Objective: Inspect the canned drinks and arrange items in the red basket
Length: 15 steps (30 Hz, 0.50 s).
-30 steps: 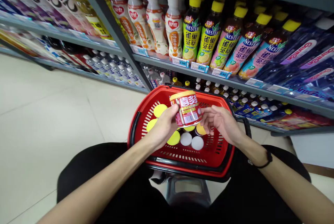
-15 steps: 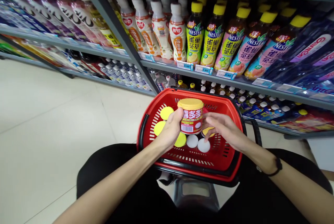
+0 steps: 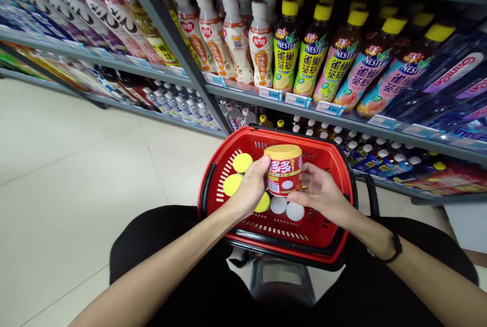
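Note:
A short red jar with a yellow lid [image 3: 284,169] is upright above a red shopping basket [image 3: 331,225]. My left hand [image 3: 249,190] grips the jar's left side with curled fingers. On the jar's right side my right hand [image 3: 321,196] wraps it too, with a black band on that wrist. Inside the basket stand several bottles, seen as yellow caps [image 3: 242,162] and white caps [image 3: 295,211] under the jar.
A grey store shelf [image 3: 342,119] runs along the top right, stocked with Nestea bottles [image 3: 314,53], white-capped milk drinks [image 3: 236,37] and blue bottles. Small bottles fill the lower shelf. Pale tiled floor [image 3: 76,164] lies to the left. My black-clad legs sit under the basket.
The jar has gone from tilted to upright and turned in my hands, showing a different part of its label. My right hand let go briefly, then closed on the jar again.

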### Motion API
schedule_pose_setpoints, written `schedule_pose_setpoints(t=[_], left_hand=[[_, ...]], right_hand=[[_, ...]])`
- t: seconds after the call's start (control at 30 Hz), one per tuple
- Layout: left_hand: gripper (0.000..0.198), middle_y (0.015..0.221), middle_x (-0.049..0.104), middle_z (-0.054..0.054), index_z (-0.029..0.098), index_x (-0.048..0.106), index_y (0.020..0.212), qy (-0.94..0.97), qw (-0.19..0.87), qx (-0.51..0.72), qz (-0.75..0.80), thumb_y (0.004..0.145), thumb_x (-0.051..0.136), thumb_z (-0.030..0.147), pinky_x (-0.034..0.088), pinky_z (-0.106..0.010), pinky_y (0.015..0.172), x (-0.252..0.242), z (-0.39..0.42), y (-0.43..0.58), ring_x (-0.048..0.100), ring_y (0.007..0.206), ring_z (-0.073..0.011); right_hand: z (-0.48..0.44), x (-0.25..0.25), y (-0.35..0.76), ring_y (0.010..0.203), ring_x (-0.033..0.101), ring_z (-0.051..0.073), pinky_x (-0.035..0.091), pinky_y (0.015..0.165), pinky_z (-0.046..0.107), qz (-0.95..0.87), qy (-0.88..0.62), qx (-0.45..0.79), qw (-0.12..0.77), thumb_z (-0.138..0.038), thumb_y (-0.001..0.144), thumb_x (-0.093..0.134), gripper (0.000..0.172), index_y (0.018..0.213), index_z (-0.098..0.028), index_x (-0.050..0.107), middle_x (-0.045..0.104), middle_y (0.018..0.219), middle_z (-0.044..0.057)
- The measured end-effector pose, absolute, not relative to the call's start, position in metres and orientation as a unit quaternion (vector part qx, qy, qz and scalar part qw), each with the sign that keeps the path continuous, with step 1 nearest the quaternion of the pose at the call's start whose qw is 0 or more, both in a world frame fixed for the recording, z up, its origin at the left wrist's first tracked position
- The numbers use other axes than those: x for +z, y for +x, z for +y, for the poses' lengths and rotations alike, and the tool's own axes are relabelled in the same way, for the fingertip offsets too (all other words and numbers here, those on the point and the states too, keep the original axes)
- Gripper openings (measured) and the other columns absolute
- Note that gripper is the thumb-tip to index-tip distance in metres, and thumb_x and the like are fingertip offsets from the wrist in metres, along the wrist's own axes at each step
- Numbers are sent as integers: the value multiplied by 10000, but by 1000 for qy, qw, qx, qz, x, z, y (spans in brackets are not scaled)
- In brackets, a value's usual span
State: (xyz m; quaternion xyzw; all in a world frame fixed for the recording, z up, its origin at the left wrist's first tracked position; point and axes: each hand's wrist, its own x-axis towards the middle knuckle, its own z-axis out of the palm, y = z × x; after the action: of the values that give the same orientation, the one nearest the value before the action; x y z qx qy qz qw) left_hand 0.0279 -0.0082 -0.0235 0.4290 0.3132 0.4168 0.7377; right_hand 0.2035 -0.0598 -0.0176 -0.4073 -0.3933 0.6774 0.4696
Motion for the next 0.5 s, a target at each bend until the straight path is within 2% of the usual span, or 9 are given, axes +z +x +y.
schedule_pose_setpoints(t=[0.13, 0.3, 0.5], left_hand=[[853, 1447, 554, -225, 42, 609, 1389, 445, 739, 424, 277, 922, 686, 751, 470, -450, 1125, -21, -3, 23, 523, 1362, -390], [777, 1350, 616, -224, 63, 642, 1332, 446, 736, 434, 268, 908, 746, 705, 505, -453, 1078, -22, 0, 21, 589, 1282, -370], [573, 1297, 658, -162, 160, 697, 1333, 461, 742, 438, 211, 1002, 680, 628, 505, -396, 1077, -26, 0, 20, 631, 1234, -296]], right_hand=[[-60, -19, 206, 953, 694, 130, 584, 772, 197, -442, -402, 622, 507, -160, 714, 901, 448, 1021, -145, 574, 708, 1070, 64], [-61, -25, 208, 1026, 672, 142, 571, 866, 242, -501, -430, 522, 539, -229, 752, 914, 514, 1103, -167, 544, 671, 1159, 70], [-66, -26, 205, 994, 676, 96, 548, 881, 182, -548, -450, 434, 556, -238, 748, 933, 539, 1109, -187, 536, 686, 1103, 20]])
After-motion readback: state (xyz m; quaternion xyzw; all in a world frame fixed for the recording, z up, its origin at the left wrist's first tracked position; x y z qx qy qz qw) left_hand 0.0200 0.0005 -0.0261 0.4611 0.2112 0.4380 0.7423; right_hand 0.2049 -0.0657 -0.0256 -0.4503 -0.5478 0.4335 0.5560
